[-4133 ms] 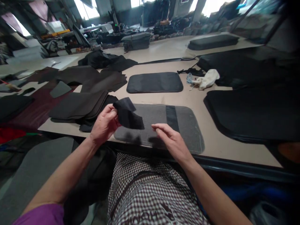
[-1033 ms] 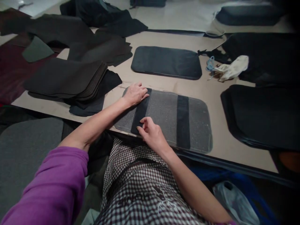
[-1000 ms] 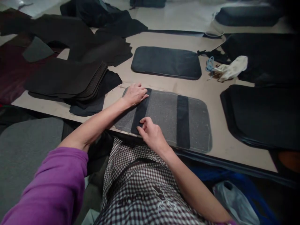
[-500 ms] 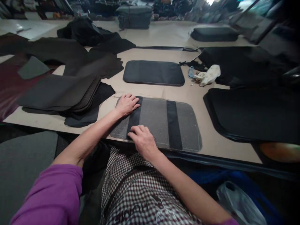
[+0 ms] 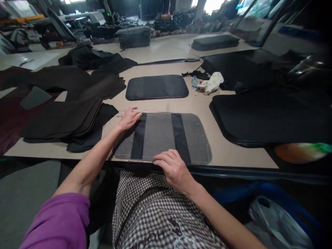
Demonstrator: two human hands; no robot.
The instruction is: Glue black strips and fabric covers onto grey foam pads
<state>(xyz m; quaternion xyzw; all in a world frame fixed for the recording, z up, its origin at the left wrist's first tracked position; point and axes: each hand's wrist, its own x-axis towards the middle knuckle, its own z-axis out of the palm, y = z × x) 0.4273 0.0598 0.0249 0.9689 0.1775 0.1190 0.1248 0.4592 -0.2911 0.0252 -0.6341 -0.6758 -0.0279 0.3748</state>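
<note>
A grey rounded panel (image 5: pixel 158 136) with two black strips lies flat at the table's front edge. My left hand (image 5: pixel 130 118) rests on its upper left corner, fingers spread, near the top of the left black strip (image 5: pixel 138 140). At the panel's lower edge, between the left strip and the right black strip (image 5: pixel 181 136), my right hand (image 5: pixel 174 167) has its fingers together; whether they pinch the edge is hidden. Behind the panel lies a black rounded pad (image 5: pixel 157 87).
Stacked dark panels (image 5: pixel 59 117) lie on the left, and a larger black stack (image 5: pixel 269 117) on the right. A white cloth bundle (image 5: pixel 214 83) sits behind the panel, to the right. A clear plastic bag (image 5: pixel 280 221) is below the table (image 5: pixel 233 157).
My right hand has moved right along the panel's lower edge, away from the left strip. My left hand has shifted towards the panel's upper left corner. The camera view has tilted up.
</note>
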